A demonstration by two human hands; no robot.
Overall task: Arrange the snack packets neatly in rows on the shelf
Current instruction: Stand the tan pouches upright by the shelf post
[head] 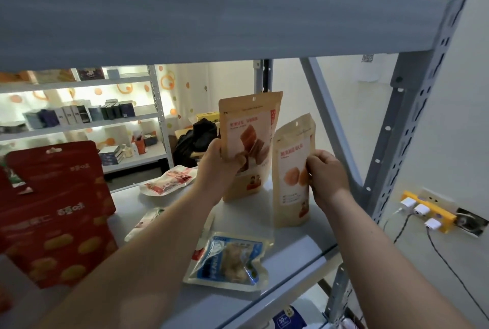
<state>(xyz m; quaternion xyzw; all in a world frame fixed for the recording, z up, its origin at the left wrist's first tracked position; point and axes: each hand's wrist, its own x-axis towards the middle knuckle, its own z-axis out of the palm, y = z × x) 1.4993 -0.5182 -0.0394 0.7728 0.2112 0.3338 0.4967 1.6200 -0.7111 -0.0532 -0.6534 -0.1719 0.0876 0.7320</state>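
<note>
Gripping taller pouch (250,127) with left hand (219,164), pinching shorter pouch (291,170) with right hand (326,172); both seemingly standing on shelf (299,246), mid-frame.

Two upright pouches (248,143) stand behind the flat packet (227,260) (boxes (55,212) left).

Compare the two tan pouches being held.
The left pouch pictures reddish-brown slabs; the right pouch, round orange pieces. The left pouch stands farther back; the right pouch nearer the shelf front. Both are tan and upright, the left hand gripping one, the right hand the other.
</note>
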